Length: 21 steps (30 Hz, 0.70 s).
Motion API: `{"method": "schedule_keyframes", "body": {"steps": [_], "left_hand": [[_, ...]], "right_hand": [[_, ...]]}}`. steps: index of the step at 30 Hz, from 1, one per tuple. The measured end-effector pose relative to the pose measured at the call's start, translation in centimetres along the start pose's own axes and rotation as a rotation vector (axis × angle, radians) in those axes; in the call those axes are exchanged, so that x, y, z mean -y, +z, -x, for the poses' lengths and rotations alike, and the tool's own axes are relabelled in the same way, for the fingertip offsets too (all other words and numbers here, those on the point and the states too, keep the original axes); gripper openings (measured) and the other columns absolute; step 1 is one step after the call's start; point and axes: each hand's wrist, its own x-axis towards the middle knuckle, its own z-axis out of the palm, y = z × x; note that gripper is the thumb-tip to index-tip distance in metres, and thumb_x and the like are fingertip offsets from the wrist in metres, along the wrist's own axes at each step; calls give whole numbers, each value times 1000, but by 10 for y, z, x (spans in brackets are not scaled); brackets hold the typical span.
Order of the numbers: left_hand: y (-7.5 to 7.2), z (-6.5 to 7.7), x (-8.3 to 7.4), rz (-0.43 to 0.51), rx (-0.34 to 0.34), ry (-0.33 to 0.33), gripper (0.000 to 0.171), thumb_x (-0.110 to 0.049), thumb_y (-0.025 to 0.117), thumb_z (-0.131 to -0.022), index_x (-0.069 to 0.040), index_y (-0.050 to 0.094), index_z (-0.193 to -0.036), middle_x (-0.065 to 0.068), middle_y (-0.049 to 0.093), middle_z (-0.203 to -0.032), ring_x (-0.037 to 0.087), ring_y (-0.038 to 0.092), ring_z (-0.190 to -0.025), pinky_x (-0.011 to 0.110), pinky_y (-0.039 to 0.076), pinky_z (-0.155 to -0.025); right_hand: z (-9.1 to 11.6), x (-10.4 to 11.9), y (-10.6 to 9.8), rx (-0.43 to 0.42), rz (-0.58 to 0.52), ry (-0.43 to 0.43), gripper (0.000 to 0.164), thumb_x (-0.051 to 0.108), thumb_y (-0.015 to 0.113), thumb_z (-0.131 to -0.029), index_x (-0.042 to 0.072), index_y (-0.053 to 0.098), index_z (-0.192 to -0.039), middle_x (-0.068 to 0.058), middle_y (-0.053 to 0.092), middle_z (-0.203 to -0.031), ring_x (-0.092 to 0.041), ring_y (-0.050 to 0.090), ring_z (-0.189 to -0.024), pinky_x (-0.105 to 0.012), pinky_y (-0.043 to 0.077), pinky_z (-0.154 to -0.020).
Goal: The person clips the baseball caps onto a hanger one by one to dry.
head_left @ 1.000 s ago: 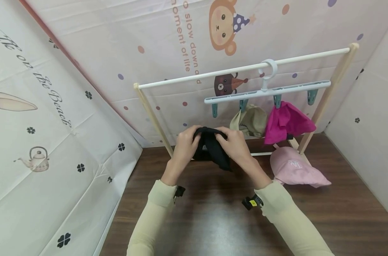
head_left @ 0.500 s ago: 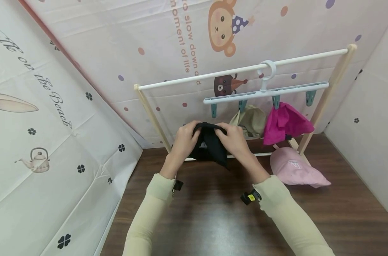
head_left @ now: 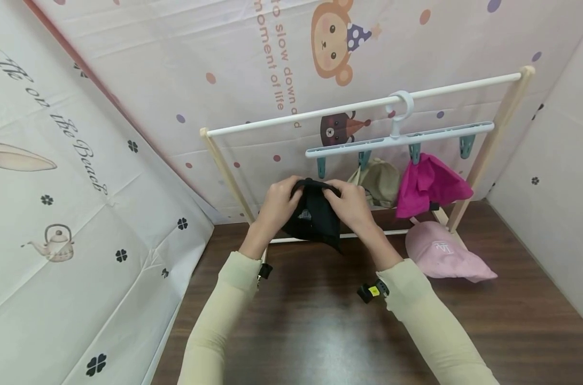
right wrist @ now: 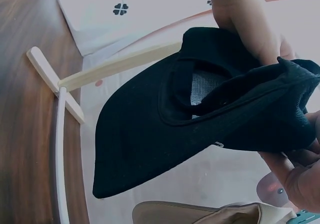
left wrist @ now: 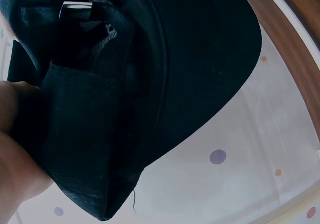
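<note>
A black baseball cap point(head_left: 315, 216) hangs between both hands in front of the rack, its brim pointing down. My left hand point(head_left: 280, 202) grips the cap's edge on one side, thumb and fingers pinching the fabric. On the other side my right hand point(head_left: 351, 206) pinches the edge the same way. The left wrist view shows the folded crown and a metal strap buckle point(left wrist: 77, 10). In the right wrist view the broad brim point(right wrist: 135, 134) extends away from both hands. Just beyond the hands hangs a white clip hanger point(head_left: 363, 146) with a free teal clip point(head_left: 321, 167).
A beige cap point(head_left: 381, 182) and a magenta cap point(head_left: 430, 184) hang from the hanger's clips. The rack's white rail point(head_left: 301, 118) carries the hanger between wooden posts. On the brown floor point(head_left: 315, 321), a pink cap point(head_left: 440, 251) lies by the right post.
Both hands have lifted the black cap slightly, nearer to the hanger. Its front has spread out and more of the brim hangs below the hands.
</note>
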Motion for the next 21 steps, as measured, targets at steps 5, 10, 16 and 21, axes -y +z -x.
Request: {"method": "schedule_keyframes", "body": {"steps": [5, 10, 16, 21], "left_hand": [[0, -4, 3, 0, 20, 0, 20, -14, 58, -105, -6, 69, -120, 10, 74, -115, 24, 71, -104, 37, 58, -89], [1, -6, 6, 17, 35, 7, 21, -16, 59, -104, -7, 70, -121, 10, 73, -116, 24, 69, -107, 38, 57, -92], [3, -3, 7, 45, 27, 61, 27, -23, 58, -104, -7, 67, -124, 9, 70, -121, 24, 66, -113, 38, 54, -98], [4, -3, 7, 54, 1, 86, 26, -19, 56, -105, -6, 68, -124, 10, 70, -122, 23, 66, -115, 37, 53, -100]], "right_hand": [[-3, 1, -1, 12, 2, 10, 28, 26, 59, -104, 13, 73, -124, -12, 76, -108, -24, 65, -75, -35, 49, -68], [-5, 1, -3, 15, 7, 18, 28, 26, 59, -104, 12, 73, -124, -12, 75, -109, -24, 66, -77, -36, 50, -69], [-5, -2, -4, 0, 20, 31, 27, 27, 60, -104, 13, 74, -123, -13, 75, -110, -26, 70, -80, -41, 57, -72], [-6, -4, -7, -4, 20, 29, 28, 27, 59, -104, 12, 74, -123, -14, 75, -110, -26, 71, -80, -42, 58, -71]]}}
